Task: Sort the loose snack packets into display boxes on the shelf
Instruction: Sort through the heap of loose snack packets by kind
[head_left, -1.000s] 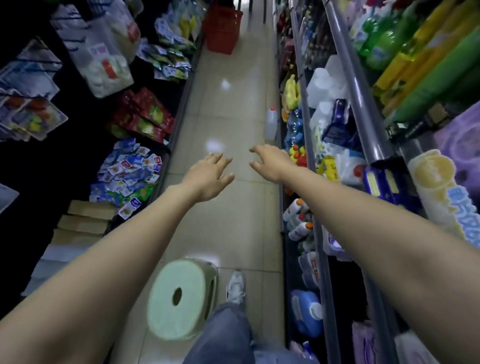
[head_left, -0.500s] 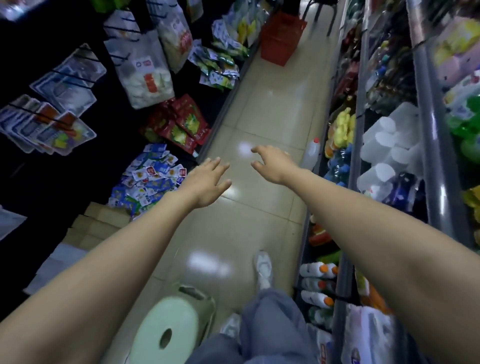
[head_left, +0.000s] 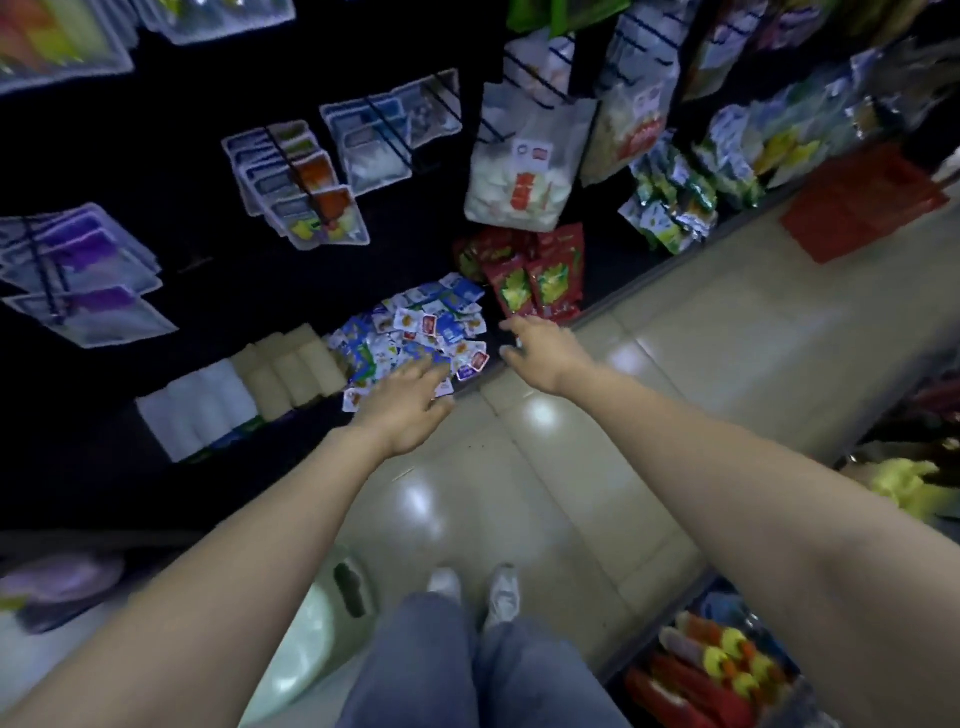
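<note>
Head view: the heap of small blue, white and red snack packets (head_left: 415, 325) is lying on the dark bottom shelf (head_left: 291, 439). The left hand (head_left: 402, 408) is hovering over the heap's near edge, fingers released and extended. The right hand (head_left: 543, 353) is hovering just beside the heap, fingers spread, grasping nothing.
</note>
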